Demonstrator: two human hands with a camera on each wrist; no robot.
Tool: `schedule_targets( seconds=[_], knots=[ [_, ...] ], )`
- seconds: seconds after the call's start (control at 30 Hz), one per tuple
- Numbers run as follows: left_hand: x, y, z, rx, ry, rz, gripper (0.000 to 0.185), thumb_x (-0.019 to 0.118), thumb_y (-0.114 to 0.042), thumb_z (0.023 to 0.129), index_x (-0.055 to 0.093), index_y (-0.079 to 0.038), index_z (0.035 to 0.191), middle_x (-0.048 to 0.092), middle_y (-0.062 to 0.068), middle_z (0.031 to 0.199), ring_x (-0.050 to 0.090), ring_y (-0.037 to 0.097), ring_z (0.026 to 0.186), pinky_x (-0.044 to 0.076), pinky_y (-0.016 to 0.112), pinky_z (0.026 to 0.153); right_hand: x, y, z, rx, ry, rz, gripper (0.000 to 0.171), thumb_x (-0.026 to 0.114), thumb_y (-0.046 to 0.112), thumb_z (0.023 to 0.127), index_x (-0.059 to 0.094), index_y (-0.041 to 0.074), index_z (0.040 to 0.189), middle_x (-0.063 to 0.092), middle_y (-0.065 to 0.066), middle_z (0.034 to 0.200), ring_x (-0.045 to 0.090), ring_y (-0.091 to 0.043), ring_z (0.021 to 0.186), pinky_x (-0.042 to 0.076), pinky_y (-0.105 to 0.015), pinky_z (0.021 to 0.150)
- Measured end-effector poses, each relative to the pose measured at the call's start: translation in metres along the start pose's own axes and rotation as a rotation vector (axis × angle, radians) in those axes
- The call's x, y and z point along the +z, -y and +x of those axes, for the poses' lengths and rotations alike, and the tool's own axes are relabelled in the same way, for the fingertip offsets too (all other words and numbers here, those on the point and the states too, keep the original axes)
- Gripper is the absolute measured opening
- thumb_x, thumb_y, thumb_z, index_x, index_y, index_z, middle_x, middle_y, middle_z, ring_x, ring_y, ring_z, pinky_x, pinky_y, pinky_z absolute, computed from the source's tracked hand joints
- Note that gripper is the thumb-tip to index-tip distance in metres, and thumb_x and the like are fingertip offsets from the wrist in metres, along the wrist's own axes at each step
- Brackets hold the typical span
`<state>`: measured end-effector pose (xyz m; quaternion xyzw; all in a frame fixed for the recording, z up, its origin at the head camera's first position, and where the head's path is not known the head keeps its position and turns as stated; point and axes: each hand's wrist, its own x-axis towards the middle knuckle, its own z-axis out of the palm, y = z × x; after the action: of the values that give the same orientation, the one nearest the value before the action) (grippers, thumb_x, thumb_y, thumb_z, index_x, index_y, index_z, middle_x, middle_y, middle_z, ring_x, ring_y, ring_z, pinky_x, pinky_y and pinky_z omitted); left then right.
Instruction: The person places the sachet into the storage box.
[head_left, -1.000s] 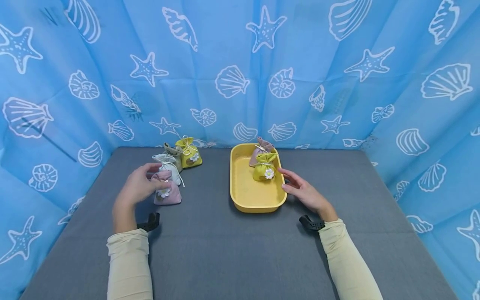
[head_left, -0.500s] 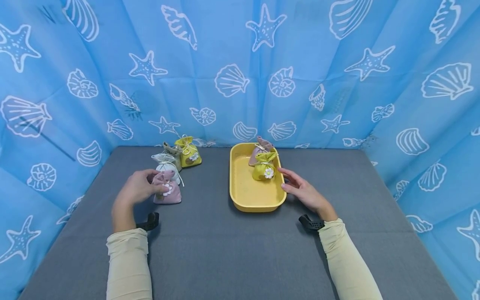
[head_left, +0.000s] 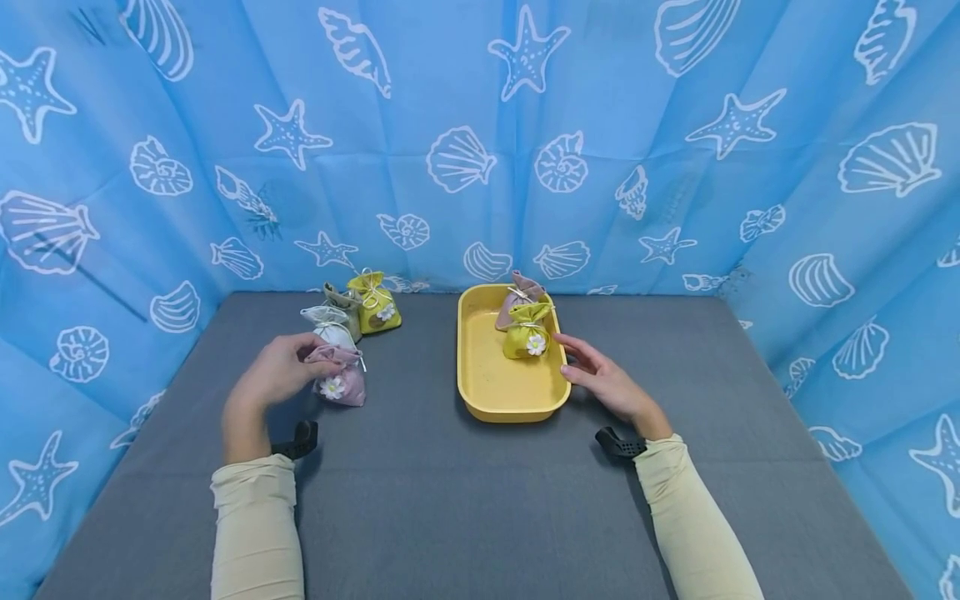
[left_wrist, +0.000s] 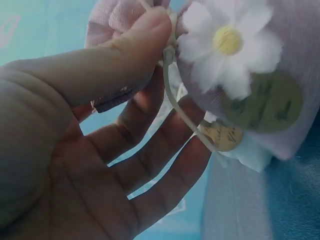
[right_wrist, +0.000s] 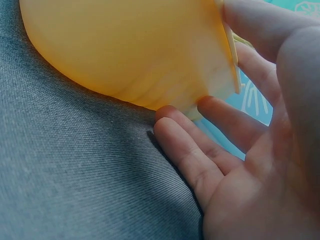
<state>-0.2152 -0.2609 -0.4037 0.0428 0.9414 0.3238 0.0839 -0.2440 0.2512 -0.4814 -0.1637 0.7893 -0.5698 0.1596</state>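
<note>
- Soft pink cloth bag [head_left: 342,382] sits tipped on the grey bench [head_left: 450,500]; it looks light and squashy.
- The left hand [head_left: 276,377] pinches its gathered neck, the best place to hold it.
- The right hand [head_left: 603,383], fingers spread, rests against the yellow tray [head_left: 480,367].

The work area is enclosed on three sides by a blue fabric backdrop [head_left: 480,150] printed with white shells and starfish. The surface is covered by grey cloth [head_left: 450,500]. Even lighting is provided.

Left hand [head_left: 276,375] curled with the grip pinched tight, right hand [head_left: 603,382] flat, fingers straight.
</note>
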Motion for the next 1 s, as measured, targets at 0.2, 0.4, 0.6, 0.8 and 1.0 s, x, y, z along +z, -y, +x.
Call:
schedule_targets(
  seconds=[0.2,0.4,0.6,0.8,1.0],
  knots=[
    [-0.002,-0.01,-0.001,0.017,-0.008,-0.065,0.025,0.075,-0.032,0.094,0.064,-0.011,0.103,0.054,0.006,0.093,0.05,0.024,0.085,0.043,0.033,0.067,0.0,0.0,0.0,0.01,0.001,0.002,0.06,0.053,0.021,0.107,0.029,0.016,0.161,0.02,-0.014,0.171,0.018,-0.041,0.158,0.02,-0.062,0.125],
    [-0.006,-0.025,0.0,0.067,-0.053,-0.154,0.03,0.072,-0.034,0.096,0.06,-0.008,0.103,0.056,0.009,0.096,0.051,0.023,0.084,0.048,0.031,0.065,0.0,0.001,-0.001,0.011,0.0,-0.003,0.06,0.053,0.022,0.107,0.029,0.016,0.161,0.02,-0.013,0.171,0.018,-0.041,0.158,0.021,-0.063,0.125],
    [-0.004,-0.04,0.004,0.158,-0.14,-0.144,0.03,0.068,-0.039,0.098,0.063,-0.011,0.108,0.062,0.008,0.1,0.054,0.022,0.085,0.049,0.031,0.066,-0.001,0.001,-0.002,-0.009,-0.003,0.013,0.063,0.056,0.025,0.106,0.028,0.014,0.161,0.02,-0.014,0.171,0.016,-0.041,0.158,0.021,-0.061,0.125],
    [0.001,-0.062,0.009,0.214,-0.25,-0.229,0.03,0.07,-0.037,0.097,0.066,-0.009,0.109,0.064,0.009,0.101,0.062,0.02,0.089,0.056,0.024,0.07,0.0,-0.001,-0.002,-0.008,0.004,0.005,0.062,0.054,0.021,0.107,0.027,0.013,0.162,0.02,-0.014,0.171,0.017,-0.041,0.158,0.022,-0.061,0.125],
    [0.004,-0.092,0.015,0.262,-0.333,-0.338,0.033,0.073,-0.036,0.094,0.07,-0.01,0.115,0.069,0.011,0.101,0.066,0.021,0.085,0.058,0.02,0.067,0.001,0.0,-0.001,-0.012,0.007,0.002,0.062,0.054,0.021,0.107,0.027,0.015,0.162,0.02,-0.014,0.171,0.018,-0.041,0.158,0.023,-0.061,0.124]
  ],
)
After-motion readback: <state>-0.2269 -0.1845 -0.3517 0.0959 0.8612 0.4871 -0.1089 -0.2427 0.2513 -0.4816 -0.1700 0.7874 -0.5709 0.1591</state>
